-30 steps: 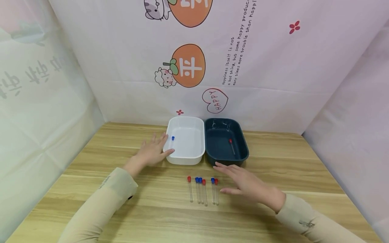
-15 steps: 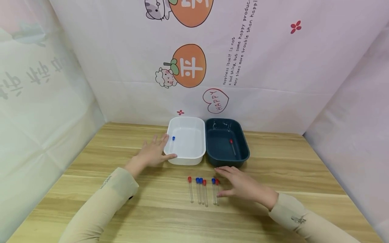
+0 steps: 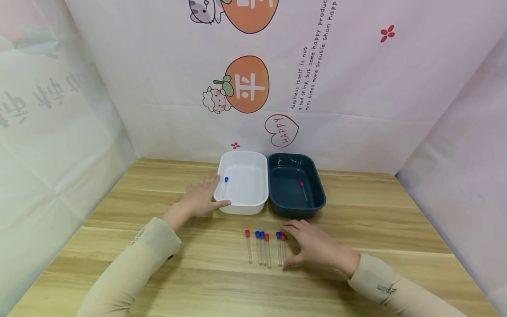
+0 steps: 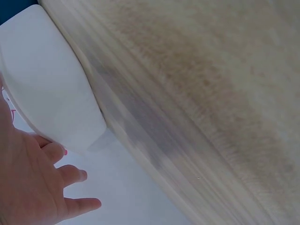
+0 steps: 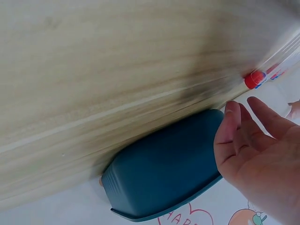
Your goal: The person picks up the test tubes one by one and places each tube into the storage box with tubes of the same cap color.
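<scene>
My left hand (image 3: pixel 198 198) rests at the left rim of the white tub (image 3: pixel 242 209), fingers spread and straight. In the left wrist view, its fingers lie against the tub's outer side. On the table, several capped test tubes lie in a loose row. From the left come a red-capped tube (image 3: pixel 247 234), a pair of blue-capped tubes (image 3: pixel 259 235), another red-capped tube (image 3: pixel 267 237), then a blue-capped tube (image 3: pixel 278 235). At the right end is a red-capped tube (image 3: pixel 283 237). My right hand (image 3: pixel 318 244) reaches beside that last tube, thumb and bent fingers apart at its two ends.
A dark teal tub (image 3: pixel 296 211) stands against the white one's right side. Inside it lies a red-capped tube (image 3: pixel 303 188); a blue-capped tube (image 3: pixel 226 180) lies in the white tub. A printed cloth (image 3: pixel 336 141) hangs behind the wooden table (image 3: pixel 198 281).
My right hand has moved left to the rightmost red-capped tube, its thumb lowering toward the tube's bottom end. The left hand has barely moved at the white tub.
</scene>
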A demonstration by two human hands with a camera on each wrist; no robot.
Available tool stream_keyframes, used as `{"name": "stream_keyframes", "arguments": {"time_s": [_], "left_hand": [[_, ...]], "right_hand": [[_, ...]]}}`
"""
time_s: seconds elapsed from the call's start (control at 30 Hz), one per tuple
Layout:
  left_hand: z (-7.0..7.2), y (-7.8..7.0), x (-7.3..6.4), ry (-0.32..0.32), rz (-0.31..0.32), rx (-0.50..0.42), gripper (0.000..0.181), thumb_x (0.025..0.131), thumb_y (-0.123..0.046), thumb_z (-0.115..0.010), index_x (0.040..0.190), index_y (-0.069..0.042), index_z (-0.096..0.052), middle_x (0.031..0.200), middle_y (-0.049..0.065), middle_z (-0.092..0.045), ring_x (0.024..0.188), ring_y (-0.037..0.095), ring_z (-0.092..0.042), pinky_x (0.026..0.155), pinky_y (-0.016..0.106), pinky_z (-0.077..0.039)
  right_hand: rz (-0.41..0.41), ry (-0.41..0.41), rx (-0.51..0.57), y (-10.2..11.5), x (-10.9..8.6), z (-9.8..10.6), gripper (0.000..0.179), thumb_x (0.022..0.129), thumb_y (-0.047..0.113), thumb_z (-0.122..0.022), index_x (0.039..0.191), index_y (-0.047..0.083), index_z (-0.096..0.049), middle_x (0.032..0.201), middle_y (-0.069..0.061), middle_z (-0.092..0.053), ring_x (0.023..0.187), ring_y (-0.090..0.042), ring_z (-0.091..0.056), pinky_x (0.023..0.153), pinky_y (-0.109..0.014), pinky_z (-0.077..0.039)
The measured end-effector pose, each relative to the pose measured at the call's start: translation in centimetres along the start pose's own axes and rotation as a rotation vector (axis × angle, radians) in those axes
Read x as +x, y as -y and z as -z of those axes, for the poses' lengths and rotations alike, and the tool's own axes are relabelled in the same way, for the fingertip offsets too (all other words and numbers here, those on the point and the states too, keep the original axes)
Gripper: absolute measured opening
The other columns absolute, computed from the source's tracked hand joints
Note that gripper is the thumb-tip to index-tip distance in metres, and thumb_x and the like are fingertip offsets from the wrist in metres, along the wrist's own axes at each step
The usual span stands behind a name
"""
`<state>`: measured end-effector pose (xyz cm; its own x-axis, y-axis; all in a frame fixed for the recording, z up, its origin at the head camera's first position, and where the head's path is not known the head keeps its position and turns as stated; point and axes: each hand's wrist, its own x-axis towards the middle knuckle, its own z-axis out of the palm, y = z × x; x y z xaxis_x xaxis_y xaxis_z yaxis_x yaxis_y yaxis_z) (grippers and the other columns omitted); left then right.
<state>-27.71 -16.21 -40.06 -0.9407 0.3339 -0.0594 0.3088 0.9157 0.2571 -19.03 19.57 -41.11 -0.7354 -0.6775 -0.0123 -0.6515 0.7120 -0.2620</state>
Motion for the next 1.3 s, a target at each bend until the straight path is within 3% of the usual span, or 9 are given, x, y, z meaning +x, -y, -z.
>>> {"name": "stream_keyframes", "arguments": {"time_s": [0.93, 1.3], "left_hand": [[-0.1, -0.1, 0.0, 0.007, 0.009, -0.022, 0.106, 0.095, -0.074, -0.049, 0.165, -0.007, -0.008, 0.171, 0.008, -0.009, 0.154, 0.043, -0.005, 0.116, 0.073, -0.006], [-0.1, 0.0, 0.1, 0.003, 0.006, -0.022, 0.106, 0.094, -0.075, -0.05, 0.165, -0.007, -0.01, 0.171, 0.008, -0.01, 0.154, 0.043, -0.006, 0.115, 0.073, -0.008]], "right_hand": [[-0.033, 0.051, -0.011, -0.1, 0.1, -0.3, 0.094, 0.073, 0.058, -0.087, 0.137, -0.005, -0.06, 0.147, -0.021, -0.05, 0.131, -0.046, -0.049, 0.108, -0.06, -0.041], [-0.043, 0.065, 0.003, -0.1, -0.1, 0.7, 0.095, 0.073, 0.061, -0.086, 0.137, -0.004, -0.06, 0.149, -0.02, -0.049, 0.131, -0.046, -0.048, 0.105, -0.062, -0.043]]}}
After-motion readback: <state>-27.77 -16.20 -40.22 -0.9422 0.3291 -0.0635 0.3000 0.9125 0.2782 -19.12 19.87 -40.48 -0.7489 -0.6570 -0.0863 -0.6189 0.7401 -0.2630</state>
